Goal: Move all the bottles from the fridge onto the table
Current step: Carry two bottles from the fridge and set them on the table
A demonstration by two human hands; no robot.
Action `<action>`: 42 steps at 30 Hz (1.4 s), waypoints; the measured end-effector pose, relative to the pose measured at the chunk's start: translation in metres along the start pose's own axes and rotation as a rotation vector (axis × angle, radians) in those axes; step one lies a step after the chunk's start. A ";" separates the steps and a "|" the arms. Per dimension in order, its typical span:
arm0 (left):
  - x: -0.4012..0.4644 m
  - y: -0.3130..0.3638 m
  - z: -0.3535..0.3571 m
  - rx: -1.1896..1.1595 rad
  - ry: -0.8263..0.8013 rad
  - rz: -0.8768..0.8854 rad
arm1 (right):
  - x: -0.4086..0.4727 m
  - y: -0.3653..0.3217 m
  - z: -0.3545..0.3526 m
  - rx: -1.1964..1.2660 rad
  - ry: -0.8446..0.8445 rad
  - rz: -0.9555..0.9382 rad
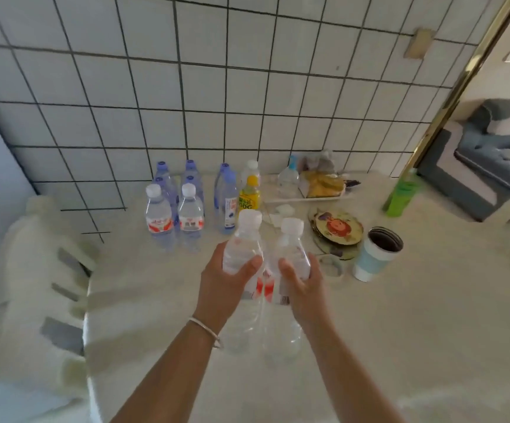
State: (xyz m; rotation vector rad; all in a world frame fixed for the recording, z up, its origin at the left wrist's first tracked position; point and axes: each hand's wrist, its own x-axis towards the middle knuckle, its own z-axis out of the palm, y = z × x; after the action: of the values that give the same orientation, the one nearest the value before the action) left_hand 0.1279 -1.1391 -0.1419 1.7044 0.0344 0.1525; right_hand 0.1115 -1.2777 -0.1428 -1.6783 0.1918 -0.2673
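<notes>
My left hand (227,277) grips a clear water bottle (244,239) with a white cap and red label. Beside it my right hand (301,283) grips a second clear water bottle (290,248) of the same kind. Both bottles hang upright above the white table (400,331), close together. Several water bottles (174,206) with white or blue caps stand in rows at the table's far side by the tiled wall. A yellow drink bottle (249,193) stands at the right end of that group. The fridge is out of view.
A cup (375,254) with a dark inside stands right of my hands, next to a round patterned plate (337,228). A tray of snacks (320,184) and a green bottle (400,193) sit farther back. A white chair (33,285) stands at the table's left.
</notes>
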 end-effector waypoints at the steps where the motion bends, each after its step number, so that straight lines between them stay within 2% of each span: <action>1: 0.011 -0.001 0.005 0.004 0.043 -0.004 | 0.017 0.003 0.001 -0.013 -0.038 0.001; 11: 0.103 -0.041 0.024 0.062 0.263 -0.054 | 0.135 0.033 0.022 -0.122 -0.293 0.029; 17: 0.158 -0.078 0.026 0.131 0.224 -0.067 | 0.195 0.059 0.041 -0.176 -0.293 0.050; 21: 0.188 -0.094 0.028 0.081 0.178 -0.053 | 0.228 0.074 0.052 -0.258 -0.288 0.045; 25: 0.213 -0.111 0.031 0.050 0.204 -0.001 | 0.253 0.085 0.061 -0.310 -0.310 0.063; 29: 0.229 -0.128 0.034 0.046 0.229 0.026 | 0.265 0.097 0.069 -0.318 -0.304 0.082; 34: 0.237 -0.150 0.036 0.084 0.221 -0.021 | 0.271 0.110 0.073 -0.321 -0.268 0.105; 42: 0.242 -0.154 0.036 0.078 0.227 -0.010 | 0.270 0.117 0.074 -0.371 -0.300 0.084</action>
State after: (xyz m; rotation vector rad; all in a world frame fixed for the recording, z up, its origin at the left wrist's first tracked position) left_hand 0.3821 -1.1265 -0.2795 1.7572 0.2202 0.3401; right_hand 0.3946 -1.2970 -0.2498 -2.0474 0.0891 0.0919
